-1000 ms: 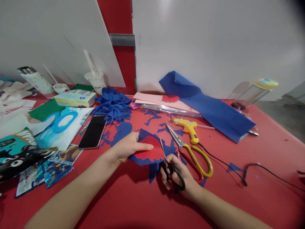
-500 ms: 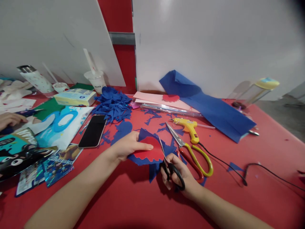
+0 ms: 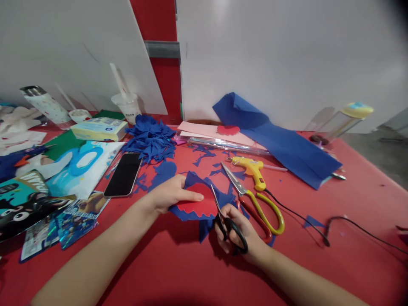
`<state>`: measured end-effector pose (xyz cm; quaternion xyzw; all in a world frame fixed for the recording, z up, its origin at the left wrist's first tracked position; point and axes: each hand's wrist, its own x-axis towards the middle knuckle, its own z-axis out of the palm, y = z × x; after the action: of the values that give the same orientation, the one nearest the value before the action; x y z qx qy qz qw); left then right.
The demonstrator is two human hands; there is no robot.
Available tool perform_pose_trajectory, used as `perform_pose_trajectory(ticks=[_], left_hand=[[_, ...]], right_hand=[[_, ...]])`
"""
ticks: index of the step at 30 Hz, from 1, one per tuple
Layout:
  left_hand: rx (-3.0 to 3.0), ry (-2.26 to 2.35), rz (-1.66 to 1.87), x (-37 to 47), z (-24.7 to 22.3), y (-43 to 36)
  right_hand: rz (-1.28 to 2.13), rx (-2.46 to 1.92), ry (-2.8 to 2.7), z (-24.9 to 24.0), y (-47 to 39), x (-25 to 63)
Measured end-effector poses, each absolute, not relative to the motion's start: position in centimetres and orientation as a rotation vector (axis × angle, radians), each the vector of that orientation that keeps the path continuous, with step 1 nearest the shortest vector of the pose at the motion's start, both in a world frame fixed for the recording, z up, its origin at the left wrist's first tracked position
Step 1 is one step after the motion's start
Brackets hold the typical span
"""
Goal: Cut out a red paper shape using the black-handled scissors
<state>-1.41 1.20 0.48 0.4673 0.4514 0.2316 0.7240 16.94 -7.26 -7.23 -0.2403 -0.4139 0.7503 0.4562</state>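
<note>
Pinched in my left hand (image 3: 170, 194) is a red scallop-edged paper shape (image 3: 198, 205) laid over blue paper (image 3: 193, 177); my thumb presses on top and the fingers beneath are hidden. My right hand (image 3: 239, 233) holds black-handled scissors (image 3: 232, 233), fingers in the loops. Their blades point away from me at the right edge of the red shape, against the blue paper. A strip of blue paper (image 3: 205, 229) hangs below. Just right of my right hand lie larger scissors (image 3: 261, 212) with red and yellow handles.
Beyond my hands are a yellow glue gun (image 3: 251, 169) with a black cord, a pile of cut blue pieces (image 3: 151, 138) and a long blue sheet (image 3: 280, 144). On the left lie a phone (image 3: 123, 175), a wipes pack (image 3: 84, 168) and snack bags; a drink cup (image 3: 127, 106) stands behind.
My hands and the black scissors stay in nearly the same place, the blades still at the red shape's right edge. Another person's hand at the far left has gone from view.
</note>
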Motion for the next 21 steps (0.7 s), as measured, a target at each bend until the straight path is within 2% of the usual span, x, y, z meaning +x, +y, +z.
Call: perform_pose_trajectory(ticks=[9, 16, 21], left_hand=[[1.06, 1.062, 0.58, -2.0, -0.1, 1.9], [1.114, 1.085, 0.644, -1.9, -0.2, 1.9], [1.557, 1.044, 0.39, -1.2, -0.1, 1.1]], right_hand=[[1.857, -0.606, -1.05, -7.7, -7.2, 17.0], [1.482, -0.716, -0.968, -7.8, -6.8, 16.8], [1.301, -0.877, -0.937, -7.6, -6.6, 16.9]])
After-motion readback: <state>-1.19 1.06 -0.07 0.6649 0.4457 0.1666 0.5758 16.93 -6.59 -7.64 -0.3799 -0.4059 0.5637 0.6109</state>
